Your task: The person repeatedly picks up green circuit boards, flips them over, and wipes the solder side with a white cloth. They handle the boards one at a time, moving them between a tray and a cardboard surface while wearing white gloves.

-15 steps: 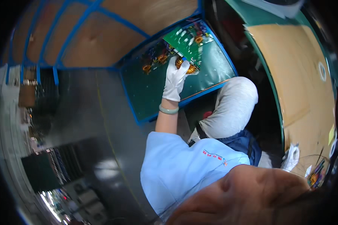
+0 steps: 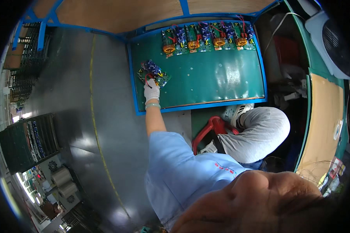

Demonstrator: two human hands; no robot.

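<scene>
Board in hand: a green circuit board (image 2: 153,74) with blue parts, red wires and a bit of yellow lies at the near-left corner of the green mat (image 2: 214,81), right at the fingertips of the left hand (image 2: 151,92).
Left hand: white-gloved, arm stretched out; the fingers curl onto the board's near edge and seem to pinch it, though the view is too small to be sure.
Right hand: not in view.
Done: four like boards (image 2: 208,37) with copper coils stand side by side along the mat's far edge, well beyond the fingers and to their right.
Left: judged from the lay, this fifth board is not yet in that row; the middle of the mat lies between it and the row.
Around: blue frame (image 2: 131,77) just left of the fingers; red stool (image 2: 210,128) nearer the body; grey floor (image 2: 85,116) to the left.
</scene>
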